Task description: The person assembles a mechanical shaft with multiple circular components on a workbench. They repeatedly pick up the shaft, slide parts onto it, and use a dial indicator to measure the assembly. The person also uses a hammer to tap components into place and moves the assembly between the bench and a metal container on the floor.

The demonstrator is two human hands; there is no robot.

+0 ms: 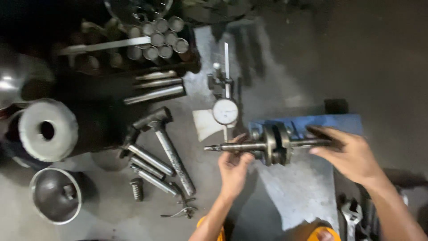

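Note:
A steel crankshaft (276,144) with two round webs lies crosswise over a blue stand (343,122) on a grey metal plate (298,192). My left hand (234,167) grips the crankshaft's left shaft end from below. The right shaft end is under the fingers of my right hand (350,154), which closes around it. A round white dial gauge (225,111) on its stand sits just behind the left shaft, with its stem pointing down toward the shaft.
Hammers and steel rods (165,149) lie to the left on the floor. A tray of short cylinders (156,40) stands at the back. A large grey ring (47,129) and a metal bowl (55,195) sit far left. Wrenches (352,214) lie bottom right.

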